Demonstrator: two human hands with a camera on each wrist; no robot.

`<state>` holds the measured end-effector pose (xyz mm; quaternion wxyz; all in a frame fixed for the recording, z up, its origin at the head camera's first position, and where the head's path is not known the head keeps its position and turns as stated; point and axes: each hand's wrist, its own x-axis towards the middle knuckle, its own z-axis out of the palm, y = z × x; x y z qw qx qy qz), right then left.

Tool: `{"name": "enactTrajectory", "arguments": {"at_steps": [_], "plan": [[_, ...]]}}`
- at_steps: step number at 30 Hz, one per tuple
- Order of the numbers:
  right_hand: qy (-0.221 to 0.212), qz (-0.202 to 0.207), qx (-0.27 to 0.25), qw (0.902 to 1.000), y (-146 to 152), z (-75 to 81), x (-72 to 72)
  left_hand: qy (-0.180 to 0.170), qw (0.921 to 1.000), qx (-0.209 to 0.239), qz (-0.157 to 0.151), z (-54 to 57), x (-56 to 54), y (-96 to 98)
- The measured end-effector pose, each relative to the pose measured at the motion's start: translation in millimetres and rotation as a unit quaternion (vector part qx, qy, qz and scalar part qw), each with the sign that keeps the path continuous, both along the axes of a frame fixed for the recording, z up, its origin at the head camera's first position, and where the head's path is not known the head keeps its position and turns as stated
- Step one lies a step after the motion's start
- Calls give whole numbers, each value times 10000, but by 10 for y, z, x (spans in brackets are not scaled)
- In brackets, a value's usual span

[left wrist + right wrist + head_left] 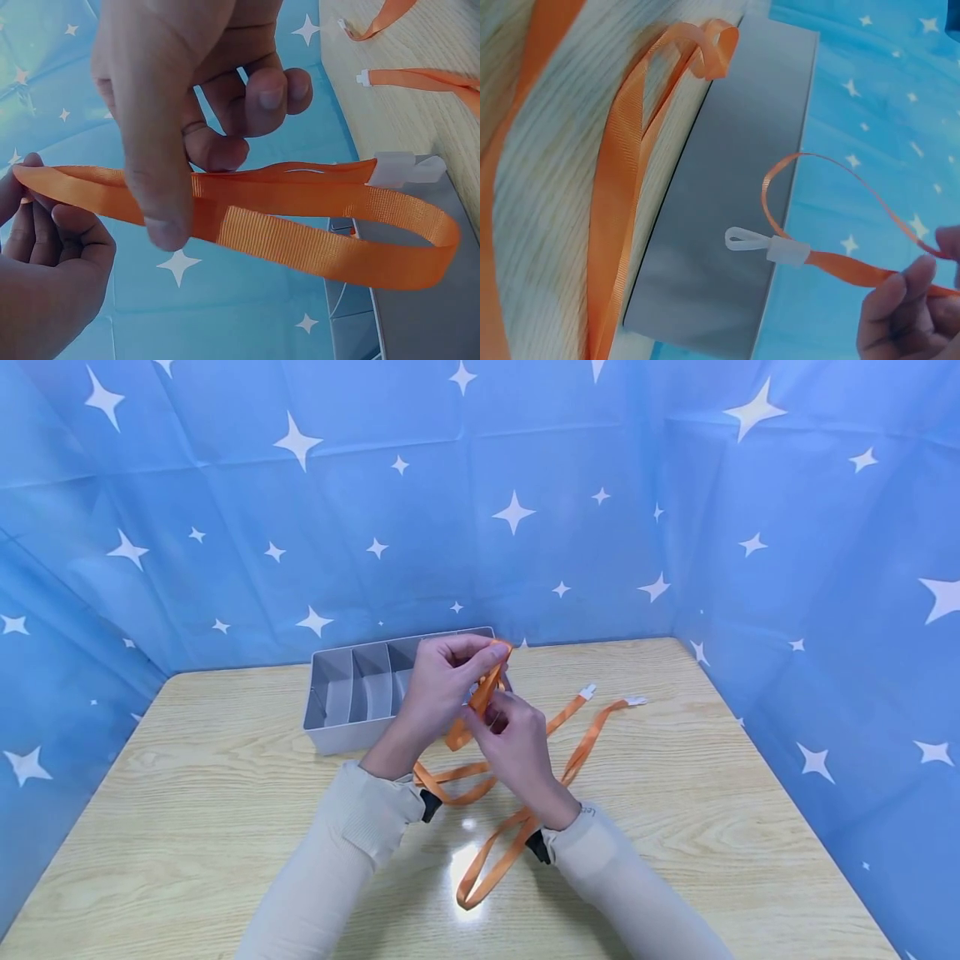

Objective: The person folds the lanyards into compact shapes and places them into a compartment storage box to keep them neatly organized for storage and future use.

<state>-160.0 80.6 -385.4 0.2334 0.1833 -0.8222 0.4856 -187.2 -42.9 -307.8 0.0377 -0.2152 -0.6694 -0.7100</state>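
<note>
An orange ribbon lanyard [486, 692], folded into loops, is held up above the table between both hands. My left hand [442, 681] pinches it between thumb and fingers; in the left wrist view the thumb lies across the ribbon [300, 241]. Lower down in the head view, my right hand [519, 745] pinches another part of the same ribbon. The lanyard's white plastic clip [787, 251] sticks out free of the fingers in the right wrist view. Part of the ribbon is hidden behind the hands in the head view.
Behind the hands stands a grey box [341, 737] with compartments, its right part covered by them. More orange lanyards [587, 747] lie loosely on the wooden table [712, 827], with white clips [588, 691] toward the back right. A blue starred curtain [420, 510] hangs around the table.
</note>
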Motion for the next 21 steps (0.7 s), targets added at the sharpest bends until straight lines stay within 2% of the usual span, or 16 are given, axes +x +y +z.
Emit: {"name": "enactTrajectory", "arguments": {"at_steps": [6, 14, 21], "plan": [[198, -28, -40, 9998, 10, -1, -19, 13, 9999, 92, 97, 27, -3, 5], [193, -30, -141, 9997, 32, -2, -16, -19, 9989, 44, 473, 61, -20, -18], [216, -41, -14, 9998, 40, -13, 24, 65, 9967, 118, 802, 56, -43, -52]]}}
